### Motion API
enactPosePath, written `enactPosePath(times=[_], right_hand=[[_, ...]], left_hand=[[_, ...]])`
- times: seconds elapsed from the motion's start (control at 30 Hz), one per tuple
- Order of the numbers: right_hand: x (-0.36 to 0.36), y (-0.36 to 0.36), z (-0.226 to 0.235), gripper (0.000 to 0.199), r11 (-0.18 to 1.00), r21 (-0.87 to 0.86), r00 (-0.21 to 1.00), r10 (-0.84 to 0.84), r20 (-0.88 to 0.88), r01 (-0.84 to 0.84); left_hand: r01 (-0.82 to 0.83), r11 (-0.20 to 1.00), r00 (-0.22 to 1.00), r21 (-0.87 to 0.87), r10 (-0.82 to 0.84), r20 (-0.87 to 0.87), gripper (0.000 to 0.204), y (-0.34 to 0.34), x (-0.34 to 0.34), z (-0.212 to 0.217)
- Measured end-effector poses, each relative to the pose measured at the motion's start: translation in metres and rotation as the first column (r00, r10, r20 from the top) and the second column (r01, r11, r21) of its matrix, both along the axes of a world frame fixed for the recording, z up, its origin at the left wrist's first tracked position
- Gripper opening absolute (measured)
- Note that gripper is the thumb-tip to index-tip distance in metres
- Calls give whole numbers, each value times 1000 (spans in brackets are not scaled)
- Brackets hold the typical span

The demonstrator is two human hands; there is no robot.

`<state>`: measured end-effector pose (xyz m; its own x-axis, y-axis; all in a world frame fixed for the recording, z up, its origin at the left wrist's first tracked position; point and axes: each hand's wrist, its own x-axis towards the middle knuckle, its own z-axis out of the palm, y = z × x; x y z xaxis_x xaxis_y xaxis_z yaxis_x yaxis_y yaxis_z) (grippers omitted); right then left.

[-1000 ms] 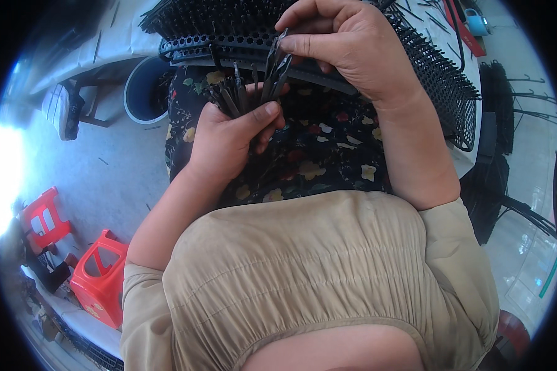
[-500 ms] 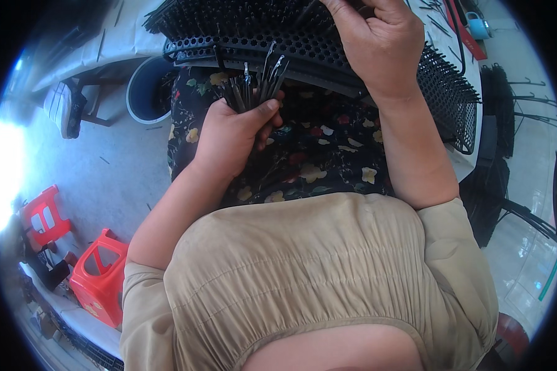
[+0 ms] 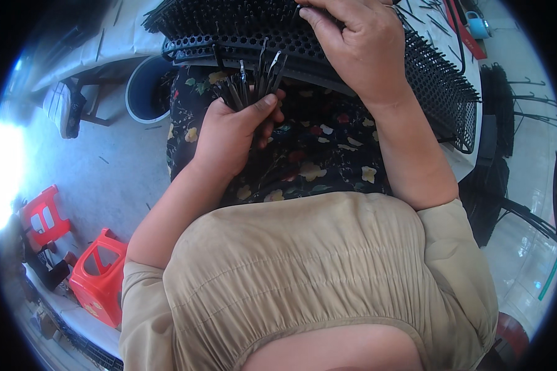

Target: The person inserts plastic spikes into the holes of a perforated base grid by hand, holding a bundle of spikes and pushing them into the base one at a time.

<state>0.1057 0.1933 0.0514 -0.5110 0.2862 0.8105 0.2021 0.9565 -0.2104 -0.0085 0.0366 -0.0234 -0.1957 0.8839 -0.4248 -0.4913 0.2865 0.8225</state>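
Observation:
My left hand [image 3: 232, 133] is closed around a bundle of thin dark strips [image 3: 247, 91], held upright over my lap. A few strips stick up higher than the others and have shiny metal-like tips. At the top edge, my right hand [image 3: 362, 52] reaches over a black perforated rack [image 3: 266, 60]. Its thumb and fingers are pinched together among the rods; a small shiny tip shows by the thumb, but what they hold is mostly hidden. Many thin black rods [image 3: 229, 25] stand packed upright in the rack.
A blue-grey bucket [image 3: 143, 93] stands on the floor to the left. Two red plastic stools [image 3: 96, 278] are at the lower left. More dark rods [image 3: 436, 25] lie on the white-covered table at right, near a light blue mug [image 3: 478, 26]. Black bundles [image 3: 495, 111] stand at far right.
My right hand has moved left and slightly nearer over the rack, its fingertips coming into view. My left hand and its bundle have barely shifted.

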Motion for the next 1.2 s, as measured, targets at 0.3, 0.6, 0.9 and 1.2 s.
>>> enactPosePath(times=[0.3, 0.6, 0.9, 1.2], right_hand=[[-4, 8, -9, 13, 993, -114, 999, -18, 32, 21], [1, 19, -12, 20, 994, 25, 993, 109, -54, -107], [22, -23, -32, 30, 389, -893, 968, 193, -160, -225], [9, -4, -12, 34, 943, -331, 982, -33, -189, -32]], left_hand=[[-3, 1000, 1000, 1, 3, 0, 19, 0, 1, -2], [-39, 999, 998, 36, 37, 43, 18, 0, 1, -2], [-30, 986, 998, 164, 21, 61, 22, -1, 5, 8], [29, 1000, 998, -8, -30, -54, 21, 3, 7, 2]])
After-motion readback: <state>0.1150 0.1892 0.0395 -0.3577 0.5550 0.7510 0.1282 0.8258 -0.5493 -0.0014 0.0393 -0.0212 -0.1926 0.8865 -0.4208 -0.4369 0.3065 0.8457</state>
